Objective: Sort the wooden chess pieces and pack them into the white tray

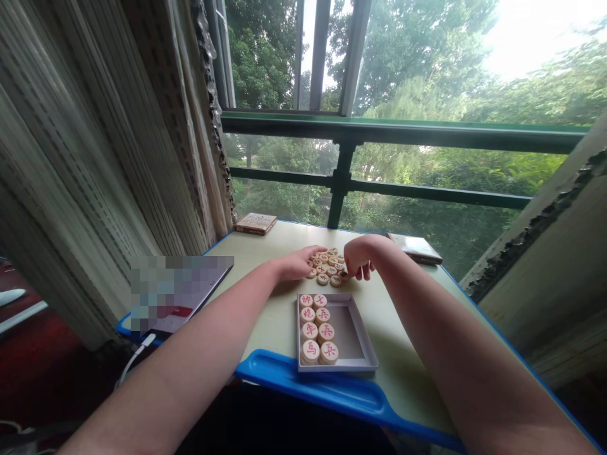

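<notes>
Round wooden Chinese chess pieces (321, 270) lie in a loose cluster on the table between my hands. My left hand (300, 263) rests along the cluster's left side with its fingers stretched out and apart. At the right edge, my right hand (361, 256) bends down with curled fingers beside a piece (344, 276); whether they grip it is hidden. Closer to me stands a shallow white box (372, 359). Its left side holds two columns of stacked pieces (325, 331) with red characters facing up; the grey bottom shows on the right.
A laptop (202, 287), partly blurred out, sits at the table's left with a white cable (137, 354) plugged in. A small box (256, 223) lies at the far left corner, a flat box lid (415, 248) at the far right. A blue tray edge (313, 382) borders the front.
</notes>
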{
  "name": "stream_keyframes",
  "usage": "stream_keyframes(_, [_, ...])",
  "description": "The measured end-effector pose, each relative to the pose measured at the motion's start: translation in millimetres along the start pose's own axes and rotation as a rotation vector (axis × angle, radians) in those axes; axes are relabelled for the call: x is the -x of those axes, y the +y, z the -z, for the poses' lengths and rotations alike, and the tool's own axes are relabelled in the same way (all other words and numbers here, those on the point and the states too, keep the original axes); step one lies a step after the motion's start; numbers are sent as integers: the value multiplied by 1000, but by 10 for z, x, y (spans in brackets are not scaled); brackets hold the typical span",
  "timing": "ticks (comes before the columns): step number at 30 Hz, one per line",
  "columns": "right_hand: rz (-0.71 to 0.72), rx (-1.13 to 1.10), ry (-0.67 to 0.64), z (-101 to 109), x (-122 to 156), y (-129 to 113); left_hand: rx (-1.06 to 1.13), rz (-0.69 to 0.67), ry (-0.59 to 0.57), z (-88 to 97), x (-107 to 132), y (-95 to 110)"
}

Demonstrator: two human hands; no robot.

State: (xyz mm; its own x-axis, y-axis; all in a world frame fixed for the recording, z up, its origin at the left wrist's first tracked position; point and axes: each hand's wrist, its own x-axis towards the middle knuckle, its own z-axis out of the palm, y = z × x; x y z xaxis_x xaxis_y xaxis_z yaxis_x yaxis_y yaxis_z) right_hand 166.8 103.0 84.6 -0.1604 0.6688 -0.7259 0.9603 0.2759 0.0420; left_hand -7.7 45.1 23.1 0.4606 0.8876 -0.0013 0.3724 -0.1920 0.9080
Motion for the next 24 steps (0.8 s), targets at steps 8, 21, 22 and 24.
stream_keyframes(8, [17, 2, 177, 30, 70, -28, -4, -11, 22, 1, -30, -60])
stream_keyframes(21, [13, -4, 296, 30, 39, -1, -79, 6, 39, -35, 10, 65])
stream_keyframes(22, [31, -4, 289, 28, 47, -16, -105, 4, 34, -34, 18, 89])
stream_keyframes(24, [66, -6, 272, 25, 66, -51, -174, 12, 14, -26, 28, 121])
